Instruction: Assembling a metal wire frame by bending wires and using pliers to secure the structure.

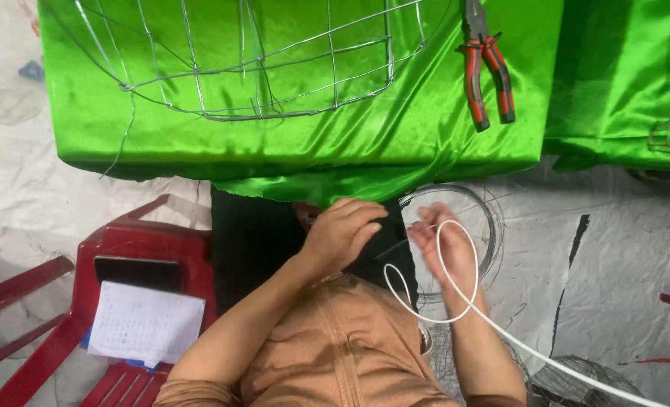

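White cord (455,279) loops around the right hand (444,245), whose fingers (425,234) pinch a thin dark wire (391,249) that the left hand (338,234) meets with curled fingers, while beyond them the green cloth-covered bench (350,143) carries a wire frame (259,68) and red-handled pliers (486,68).

Bright, even light falls from above. The green satin cloth (365,143) shows soft glare along its folds. The right hand (444,245) is blurred.
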